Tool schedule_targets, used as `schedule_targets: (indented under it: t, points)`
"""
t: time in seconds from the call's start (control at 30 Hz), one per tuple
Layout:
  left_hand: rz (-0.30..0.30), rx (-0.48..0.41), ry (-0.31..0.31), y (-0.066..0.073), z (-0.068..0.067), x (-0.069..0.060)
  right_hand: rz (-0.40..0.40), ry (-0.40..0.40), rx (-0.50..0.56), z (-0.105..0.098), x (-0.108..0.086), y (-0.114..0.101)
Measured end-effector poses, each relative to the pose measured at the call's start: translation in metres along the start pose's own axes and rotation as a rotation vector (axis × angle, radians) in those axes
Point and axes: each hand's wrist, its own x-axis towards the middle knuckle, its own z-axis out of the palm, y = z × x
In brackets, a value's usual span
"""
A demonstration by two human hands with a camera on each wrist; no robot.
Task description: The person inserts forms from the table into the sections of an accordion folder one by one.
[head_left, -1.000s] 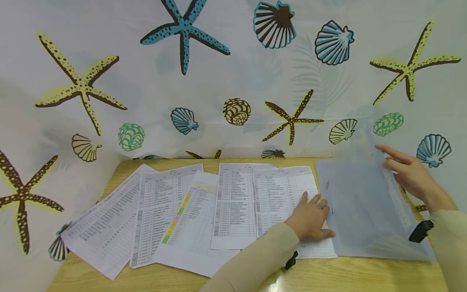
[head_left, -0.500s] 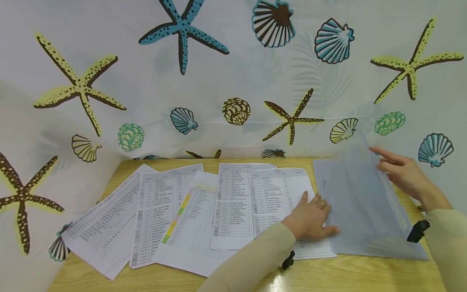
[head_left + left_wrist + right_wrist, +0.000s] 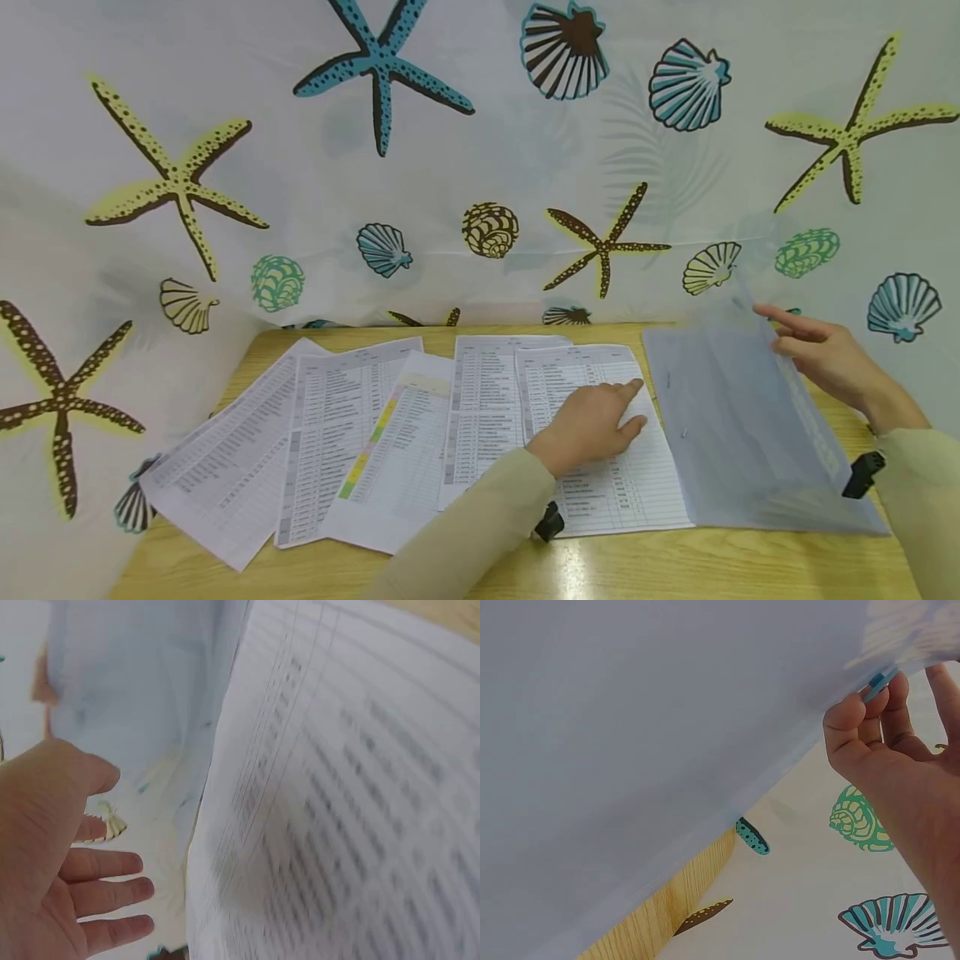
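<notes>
Farthest left of the left hand's (image 3: 588, 425) fingers, the leftmost sheet (image 3: 225, 475) is laid aslant on the tabletop (image 3: 622, 571) and partly covered by a second sheet (image 3: 330, 442). Nearer those fingers, a colour-striped sheet (image 3: 408, 450) is set over the second, and a fourth sheet (image 3: 480, 387), just left of the knuckles, is lapped over it. The overlap seems chosen so that part of every page can be seen. The rightmost sheet (image 3: 652, 492) is spread directly beneath the left fingers, which are extended and hold nothing; whether the paper is touched cannot be told. Just right of them, a translucent folder (image 3: 720, 425) is laid open, its cover edge pinched and raised by the curled fingers of the right hand (image 3: 836, 362), presumably so that it does not fall shut. A small blue piece (image 3: 880, 684), perhaps a fastener, is seen at those fingertips. Printed rows and columns are borne by the sheets, but the characters are too small or blurred to be read, and no brand can be made out.
</notes>
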Motion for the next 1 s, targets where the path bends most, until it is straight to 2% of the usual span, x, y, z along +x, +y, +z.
schedule_targets:
  t: [0.13, 0.23, 0.4, 0.57, 0.67, 0.83, 1.0]
  points:
    - [-0.108, -0.129, 0.114, -0.024, -0.01, -0.015, -0.005, -0.005, -0.035, 0.001, 0.0, -0.001]
    - [-0.173, -0.243, 0.172, -0.042, -0.013, -0.026, 0.006, -0.005, -0.059, 0.002, 0.0, -0.002]
    - [-0.29, -0.45, 0.22, -0.065, -0.017, -0.041, 0.018, 0.002, -0.118, 0.004, 0.0, -0.003]
    - [-0.408, -0.614, 0.27, -0.084, -0.016, -0.052, 0.026, -0.012, -0.069, 0.005, -0.001, -0.004]
    - [-0.474, -0.738, 0.268, -0.093, -0.017, -0.058, 0.025, -0.016, -0.074, 0.005, -0.002, -0.004]
    - [-0.602, -0.954, 0.223, -0.102, -0.018, -0.066, 0.005, -0.014, -0.139, 0.005, -0.004, -0.002]
    - [-0.736, -1.076, 0.164, -0.107, -0.017, -0.071, -0.02, -0.009, -0.129, 0.007, -0.003, -0.001]
